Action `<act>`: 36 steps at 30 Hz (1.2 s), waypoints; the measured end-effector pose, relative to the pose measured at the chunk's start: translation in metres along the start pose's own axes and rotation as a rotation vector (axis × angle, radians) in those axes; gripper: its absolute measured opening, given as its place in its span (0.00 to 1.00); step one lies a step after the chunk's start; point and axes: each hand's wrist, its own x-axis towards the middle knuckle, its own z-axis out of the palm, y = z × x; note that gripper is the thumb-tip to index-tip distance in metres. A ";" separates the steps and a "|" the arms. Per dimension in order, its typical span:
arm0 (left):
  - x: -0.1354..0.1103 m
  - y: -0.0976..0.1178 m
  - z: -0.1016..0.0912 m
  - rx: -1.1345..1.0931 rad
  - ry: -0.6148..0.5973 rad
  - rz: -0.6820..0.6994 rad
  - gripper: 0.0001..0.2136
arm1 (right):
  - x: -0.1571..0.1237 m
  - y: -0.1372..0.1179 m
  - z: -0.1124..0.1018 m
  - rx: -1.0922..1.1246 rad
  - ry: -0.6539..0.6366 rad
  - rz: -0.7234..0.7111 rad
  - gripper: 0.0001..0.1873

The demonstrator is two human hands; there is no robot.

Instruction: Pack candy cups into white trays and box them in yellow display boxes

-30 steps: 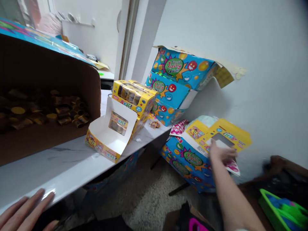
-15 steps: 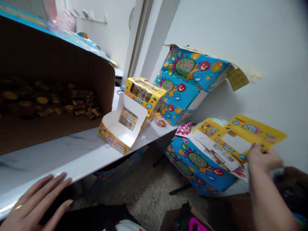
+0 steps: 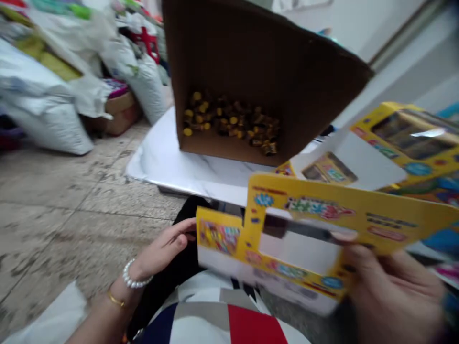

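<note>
**Between my two hands: a printed carton blank, pinched at the right**

The yellow carton blank [image 3: 279, 268] lies just in front of my fingers, printed face toward me. Right hand [image 3: 394, 282]: closed in a pinch, thumb at the window's right margin, other fingers behind the card. Left hand [image 3: 163, 253]: half-open, thumb apart from the forefinger, fingertips at the blank's left edge; whether they touch it I cannot tell. Handling: I judge it light, fairly stiff and smooth, apt to crease at the narrow strips framing the window; the solid panels and outer edges offer the surest hold. Orientation: the long axis runs crosswise from left fingers to right, dipping slightly rightward; the small picture panel points to the left hand, the broad lettered one past the right thumb. Beyond the fingers: a cardboard box [image 3: 251, 52] with gold-topped pieces [image 3: 234, 119].
</note>
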 end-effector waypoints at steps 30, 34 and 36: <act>-0.061 -0.072 -0.080 0.949 0.679 -0.267 0.16 | -0.060 0.110 0.303 -0.072 -1.051 0.094 0.30; -0.052 -0.079 -0.073 0.967 0.577 -0.277 0.23 | -0.067 0.114 0.307 -0.026 -1.027 0.087 0.33; -0.050 -0.084 -0.074 0.971 0.530 -0.309 0.26 | -0.069 0.115 0.309 -0.027 -1.014 0.077 0.35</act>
